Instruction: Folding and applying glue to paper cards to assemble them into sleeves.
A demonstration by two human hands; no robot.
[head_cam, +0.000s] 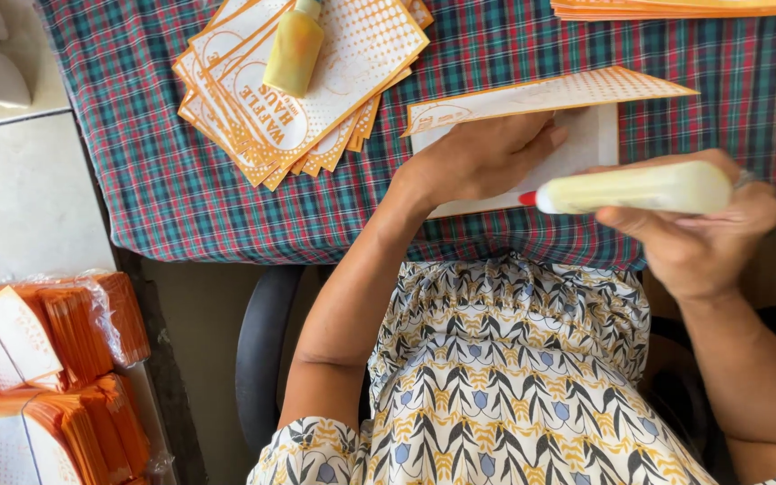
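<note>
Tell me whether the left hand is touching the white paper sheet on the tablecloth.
Touching. The head view shows the left hand pressed flat on the white paper sheet, its fingers lying directly on the surface with no gap.

Home packaging workshop — stacked orange paper sleeves (303, 99), plaid tablecloth (172, 189)

Plaid-clothed table (172, 189) bears orange paper sleeves (298, 90).

Bare plaid tablecloth (172, 180) lies open left of the paper sheet (586, 135); a bottle-topped card stack (316, 90) blocks beyond.
</note>
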